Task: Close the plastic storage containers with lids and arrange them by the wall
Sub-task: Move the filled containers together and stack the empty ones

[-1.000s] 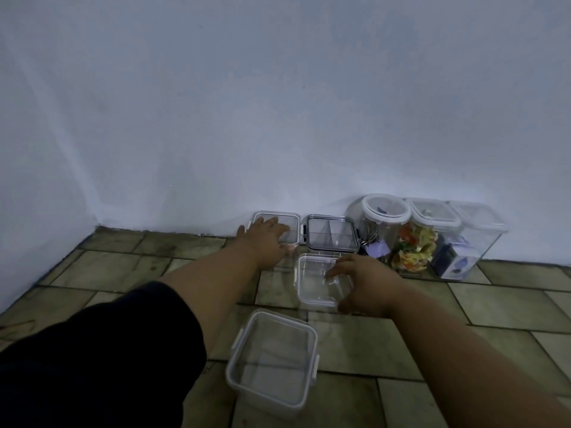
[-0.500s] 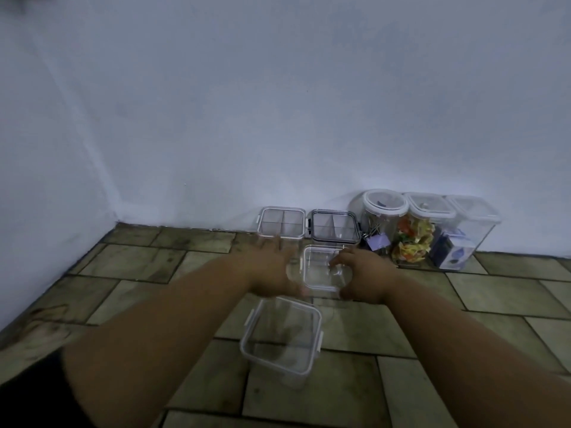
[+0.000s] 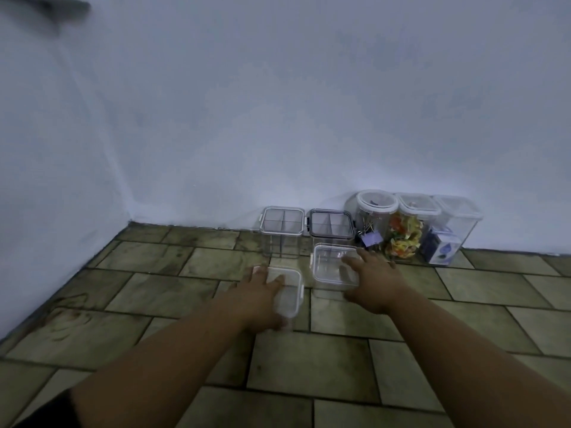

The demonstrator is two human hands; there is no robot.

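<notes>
Two clear square plastic containers with clip lids stand on the tiled floor in front of me. My left hand (image 3: 262,291) grips the nearer left container (image 3: 290,291) from its left side. My right hand (image 3: 370,279) holds the right container (image 3: 330,267) along its right edge. Behind them, against the wall, stand a clear-rimmed divided container (image 3: 281,225) and a dark-rimmed divided container (image 3: 332,227), both with lids on.
Further right along the wall stand a round jar (image 3: 375,217) with binder clips, a jar (image 3: 408,230) of colourful pieces, and a tall lidded box (image 3: 454,227) holding a blue packet. The room corner lies to the left; the floor is stone tile.
My left hand left the lid of the container by the wall and took hold of the near container, which slid forward and left. The right hand stays on the other container. The view has tilted.
</notes>
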